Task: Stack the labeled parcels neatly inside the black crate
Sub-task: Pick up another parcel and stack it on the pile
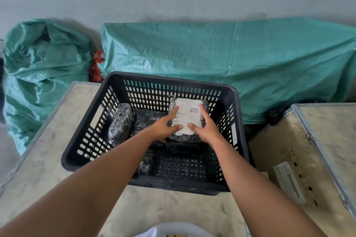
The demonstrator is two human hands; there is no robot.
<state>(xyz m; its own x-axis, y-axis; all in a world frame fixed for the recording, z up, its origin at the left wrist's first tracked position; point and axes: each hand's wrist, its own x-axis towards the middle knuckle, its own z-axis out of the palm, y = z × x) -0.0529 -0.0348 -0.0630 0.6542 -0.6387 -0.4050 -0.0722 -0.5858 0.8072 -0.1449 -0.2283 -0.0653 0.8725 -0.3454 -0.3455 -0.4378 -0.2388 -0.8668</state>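
Note:
The black slotted crate (234, 98) stands on a pale wooden case. Inside, toward its back right, lies a black-wrapped parcel with a white barcode label (188, 113), face up on other black parcels. My left hand (165, 126) grips its left edge and my right hand (204, 129) grips its right edge, thumbs resting on the label. Another black parcel (120, 123) leans upright against the crate's left wall. A flat black parcel (149, 120) lies between them. A small dark parcel (144, 165) sits near the front wall, partly hidden by my left forearm.
The wooden case top (48, 159) runs out to the left and front of the crate. A second wooden case with a white label (289, 181) stands to the right. Green woven sacks (231, 54) lie against the wall behind, with another sack (38, 63) at the left.

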